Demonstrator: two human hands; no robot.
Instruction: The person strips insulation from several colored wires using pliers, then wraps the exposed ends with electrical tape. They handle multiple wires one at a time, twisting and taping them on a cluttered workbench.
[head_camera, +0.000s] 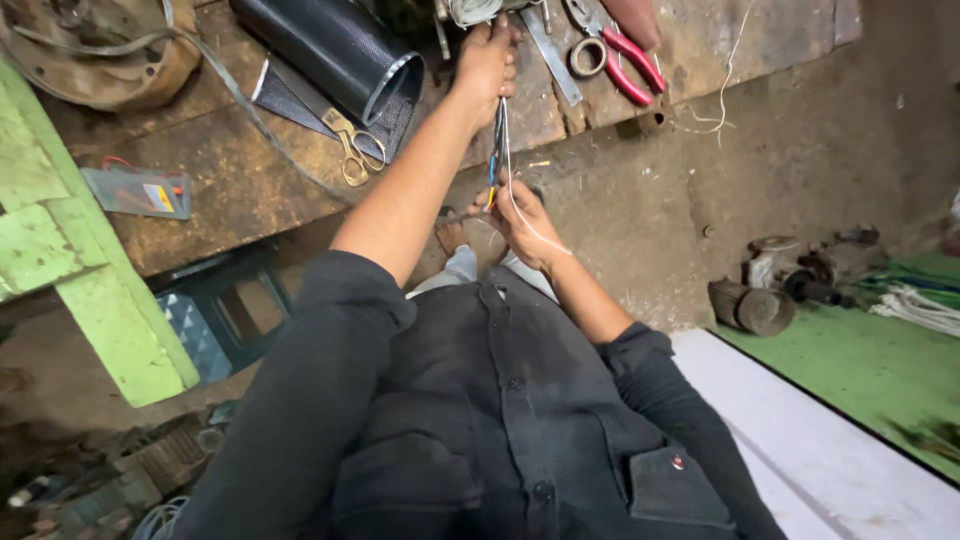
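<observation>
Nearest me is my dark shirt (500, 400), both sleeves reaching out over the floor. My right hand (522, 222) sits low and near, fingers pinched narrow on the near end of the wires (499, 150). My left hand (487, 62) is stretched far, closed around the other end at the bench (230, 180) edge, so the bundle runs taut and straight between my 2 hands; I judge that pull is what keeps the strands sorted. 1 white strand curls loose past my right wrist. Left of the far hand lie gold scissors (352, 150) beside a black mesh roll (335, 45); right of it rest red pliers (628, 62), both near.
</observation>
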